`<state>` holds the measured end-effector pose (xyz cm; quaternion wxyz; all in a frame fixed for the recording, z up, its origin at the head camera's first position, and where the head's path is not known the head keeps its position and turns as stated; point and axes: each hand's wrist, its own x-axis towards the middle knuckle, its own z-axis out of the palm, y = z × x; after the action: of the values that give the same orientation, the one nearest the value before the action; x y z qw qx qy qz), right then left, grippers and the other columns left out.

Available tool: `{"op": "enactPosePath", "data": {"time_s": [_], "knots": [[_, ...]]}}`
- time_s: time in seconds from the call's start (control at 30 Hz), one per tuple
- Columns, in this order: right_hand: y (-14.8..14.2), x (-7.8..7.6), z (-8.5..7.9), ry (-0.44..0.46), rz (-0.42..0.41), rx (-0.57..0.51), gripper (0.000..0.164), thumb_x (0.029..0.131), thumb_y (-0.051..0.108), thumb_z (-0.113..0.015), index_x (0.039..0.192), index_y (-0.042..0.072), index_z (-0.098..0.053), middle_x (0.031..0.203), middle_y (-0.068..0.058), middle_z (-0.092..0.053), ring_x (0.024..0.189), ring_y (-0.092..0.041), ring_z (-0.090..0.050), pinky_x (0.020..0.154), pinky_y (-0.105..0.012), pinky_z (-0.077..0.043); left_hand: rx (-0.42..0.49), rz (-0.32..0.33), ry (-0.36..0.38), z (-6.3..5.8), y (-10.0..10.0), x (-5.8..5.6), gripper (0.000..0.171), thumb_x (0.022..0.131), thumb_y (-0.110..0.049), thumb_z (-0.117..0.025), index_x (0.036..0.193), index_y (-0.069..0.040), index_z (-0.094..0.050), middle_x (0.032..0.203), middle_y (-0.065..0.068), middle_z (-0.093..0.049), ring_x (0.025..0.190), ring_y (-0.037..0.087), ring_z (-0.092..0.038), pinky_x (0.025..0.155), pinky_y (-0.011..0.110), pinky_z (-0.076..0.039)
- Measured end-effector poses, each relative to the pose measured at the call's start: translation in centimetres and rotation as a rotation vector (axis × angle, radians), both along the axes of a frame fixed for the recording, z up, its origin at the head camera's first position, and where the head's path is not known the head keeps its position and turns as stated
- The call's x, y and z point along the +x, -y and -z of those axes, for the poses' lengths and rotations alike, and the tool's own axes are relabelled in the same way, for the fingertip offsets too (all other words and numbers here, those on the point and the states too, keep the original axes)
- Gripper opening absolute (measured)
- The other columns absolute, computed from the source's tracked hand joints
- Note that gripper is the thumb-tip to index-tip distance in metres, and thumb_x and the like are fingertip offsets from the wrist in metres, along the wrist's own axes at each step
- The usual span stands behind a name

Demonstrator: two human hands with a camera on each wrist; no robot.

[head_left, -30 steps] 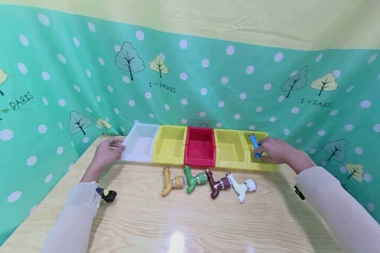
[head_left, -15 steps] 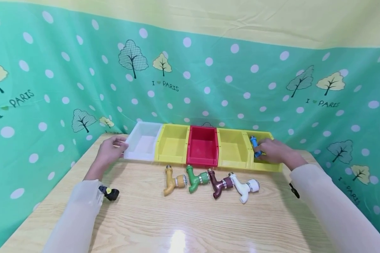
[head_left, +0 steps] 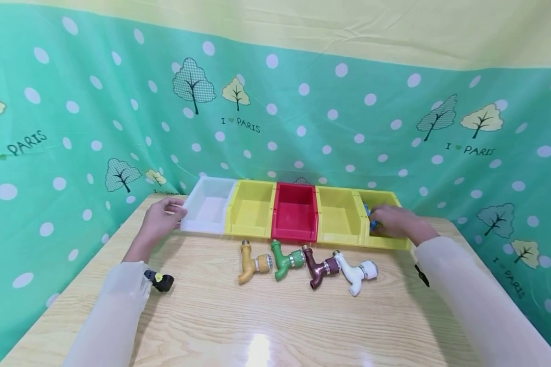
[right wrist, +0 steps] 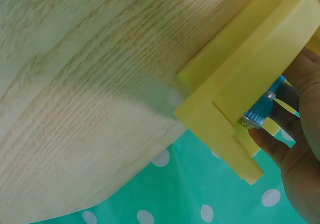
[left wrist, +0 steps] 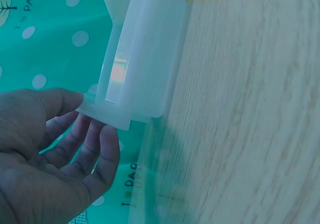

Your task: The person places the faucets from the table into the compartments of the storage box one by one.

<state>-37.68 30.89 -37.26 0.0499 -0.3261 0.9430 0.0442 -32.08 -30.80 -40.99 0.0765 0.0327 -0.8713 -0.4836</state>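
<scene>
My right hand (head_left: 392,220) reaches down into the yellow bin (head_left: 395,243) at the right end of the row. Its fingers hold a blue tap (right wrist: 259,112) inside that bin, and most of the tap is hidden behind the hand in the head view. At the row's other end, my left hand (head_left: 159,220) pinches the side rim of the white bin (left wrist: 150,59), thumb above and fingers below. On the table before the bins lie an orange-yellow tap (head_left: 248,265), a green tap (head_left: 282,261), a maroon tap (head_left: 318,269) and a white tap (head_left: 354,274).
Between the end bins stand a yellow bin (head_left: 250,229), a red bin (head_left: 295,233) and another yellow bin (head_left: 339,237), side by side. A green polka-dot cloth (head_left: 303,117) hangs close behind the row and along the sides. The wooden table (head_left: 211,326) extends toward me.
My right hand has lowered the blue tap deeper into the right-end yellow bin, covering more of it. My left hand keeps its place at the white bin. The head view has shifted slightly.
</scene>
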Motion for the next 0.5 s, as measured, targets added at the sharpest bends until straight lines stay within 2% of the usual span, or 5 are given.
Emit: {"op": "enactPosePath", "data": {"time_s": [0.2,0.4,0.5], "knots": [[-0.25,-0.21,0.36,0.030,-0.001,0.007,0.004,0.091,0.016,-0.080,0.094,0.015,-0.078,0.098,-0.004,-0.070,0.086,-0.021,-0.065,0.078,-0.043,-0.060,-0.011,0.005,0.003,0.21,0.07,-0.08,0.041,0.105,-0.020,-0.059,0.138,0.003,-0.054,0.127,0.026,-0.058,0.108,0.038,-0.062,0.076,0.029,-0.062],[-0.67,-0.27,0.48,0.037,-0.034,-0.030,0.003,0.090,0.015,-0.080,0.093,0.015,-0.079,0.101,-0.005,-0.072,0.095,-0.027,-0.068,0.083,-0.047,-0.060,-0.015,0.004,0.000,-0.02,0.02,0.02,0.041,0.105,-0.020,-0.059,0.138,0.003,-0.053,0.126,0.026,-0.057,0.106,0.038,-0.063,0.077,0.031,-0.063],[-0.84,-0.07,0.41,0.040,-0.043,-0.080,0.003,0.091,0.013,-0.078,0.094,0.013,-0.079,0.103,-0.006,-0.073,0.097,-0.029,-0.068,0.084,-0.049,-0.059,-0.014,0.001,0.006,-0.13,0.03,0.10,0.040,0.105,-0.020,-0.059,0.138,0.003,-0.053,0.126,0.025,-0.057,0.107,0.038,-0.063,0.077,0.031,-0.063]]}}
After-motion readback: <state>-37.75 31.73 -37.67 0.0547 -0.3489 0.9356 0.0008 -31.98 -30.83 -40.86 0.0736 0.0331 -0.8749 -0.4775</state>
